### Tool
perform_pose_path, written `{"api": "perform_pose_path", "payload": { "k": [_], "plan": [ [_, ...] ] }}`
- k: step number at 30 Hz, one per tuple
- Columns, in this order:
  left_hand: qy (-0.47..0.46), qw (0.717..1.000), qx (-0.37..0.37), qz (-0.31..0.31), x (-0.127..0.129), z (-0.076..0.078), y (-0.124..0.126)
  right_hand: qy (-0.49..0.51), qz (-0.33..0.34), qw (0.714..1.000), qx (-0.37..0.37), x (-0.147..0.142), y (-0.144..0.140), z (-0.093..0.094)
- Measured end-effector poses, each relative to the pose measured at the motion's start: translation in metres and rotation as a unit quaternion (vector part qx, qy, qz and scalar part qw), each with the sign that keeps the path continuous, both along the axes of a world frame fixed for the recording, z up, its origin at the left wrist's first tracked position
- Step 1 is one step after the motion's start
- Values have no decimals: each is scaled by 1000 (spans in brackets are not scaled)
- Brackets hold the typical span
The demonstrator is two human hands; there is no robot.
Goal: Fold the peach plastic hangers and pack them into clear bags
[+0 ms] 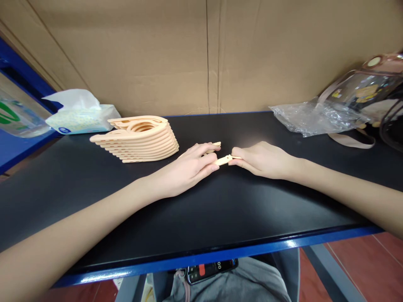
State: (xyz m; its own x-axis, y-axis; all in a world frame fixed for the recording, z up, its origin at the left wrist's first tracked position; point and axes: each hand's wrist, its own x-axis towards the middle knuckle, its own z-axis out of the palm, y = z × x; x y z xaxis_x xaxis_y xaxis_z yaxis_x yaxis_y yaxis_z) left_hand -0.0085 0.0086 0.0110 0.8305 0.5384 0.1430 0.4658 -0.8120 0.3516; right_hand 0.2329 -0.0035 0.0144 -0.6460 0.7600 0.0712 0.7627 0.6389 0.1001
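Observation:
A cream plastic folding hanger [223, 160] lies low over the black table, mostly covered by my fingers. My left hand [197, 165] is closed over it, and one of its ends pokes out past the fingertips. My right hand [262, 159] pinches a thin piece at the hanger's right end, beside a small hole; whether that piece is a separate part I cannot tell. Left of my left hand stands a neat stack of several matching folded hangers [147, 140], their curved ends toward the right.
On the black table [220, 209], a tissue pack [85, 119] sits at the back left by a clear plastic bottle [23, 111]. Crumpled clear plastic [315, 117] and a transparent bag [362, 90] lie at the back right. Cardboard [141, 54] stands behind. A phone [212, 270] rests on my lap.

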Motion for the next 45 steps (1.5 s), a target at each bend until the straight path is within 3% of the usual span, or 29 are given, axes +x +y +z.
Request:
{"api": "perform_pose_path", "payload": {
  "k": [6,14,21,28,34,45],
  "plan": [
    [-16,1000,8,-4,1,1,1,53,-17,997,-45,0,2,-3],
    [-23,999,22,-19,0,0,1,32,22,999,27,1,1,-5],
    [-38,999,6,-28,-2,-2,4,86,4,995,-48,1,1,-4],
    [-32,999,-2,-33,-3,-1,4,45,36,998,-4,0,-2,-4],
    [-35,999,-2,-27,-2,1,5,31,9,999,-11,-3,-3,-2],
    [-31,999,18,-18,0,-1,4,108,-30,988,-110,-5,-4,6]
  ]
}}
